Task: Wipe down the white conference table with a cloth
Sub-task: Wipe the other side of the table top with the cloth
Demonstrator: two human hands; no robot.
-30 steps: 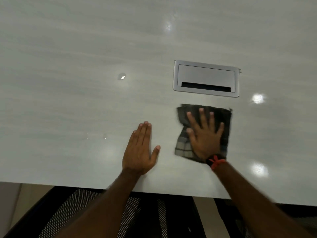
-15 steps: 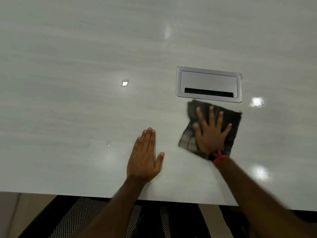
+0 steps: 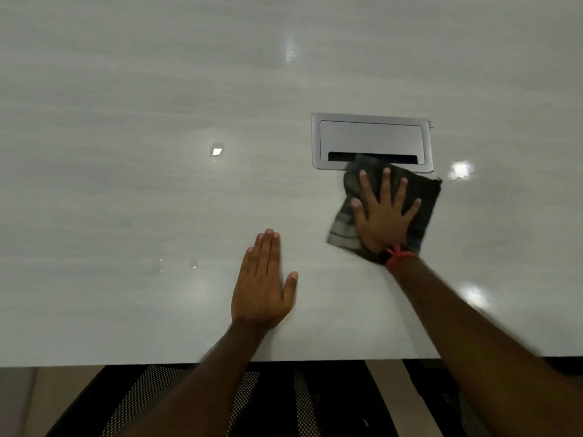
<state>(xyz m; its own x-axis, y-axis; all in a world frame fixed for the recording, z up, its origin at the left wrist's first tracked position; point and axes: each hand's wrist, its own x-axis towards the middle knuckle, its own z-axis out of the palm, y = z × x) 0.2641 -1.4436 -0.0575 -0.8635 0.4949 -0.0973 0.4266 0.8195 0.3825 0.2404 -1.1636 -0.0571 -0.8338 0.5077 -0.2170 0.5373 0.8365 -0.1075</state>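
Observation:
The glossy white conference table (image 3: 126,152) fills most of the view. A dark checked cloth (image 3: 422,197) lies flat on it, its far corner overlapping the front edge of a silver cable hatch (image 3: 370,134). My right hand (image 3: 383,212) presses on the cloth with its fingers spread straight. My left hand (image 3: 263,285) rests flat on the bare table to the left of the cloth, fingers together and thumb out.
The table's near edge (image 3: 94,366) runs across the bottom. Below it is a black mesh chair (image 3: 284,402). Ceiling lights show as bright reflections (image 3: 461,169) on the table surface.
My right hand has pushed the cloth away from me and a little to the right, up onto the front edge of the cable hatch. My left hand stays flat in place.

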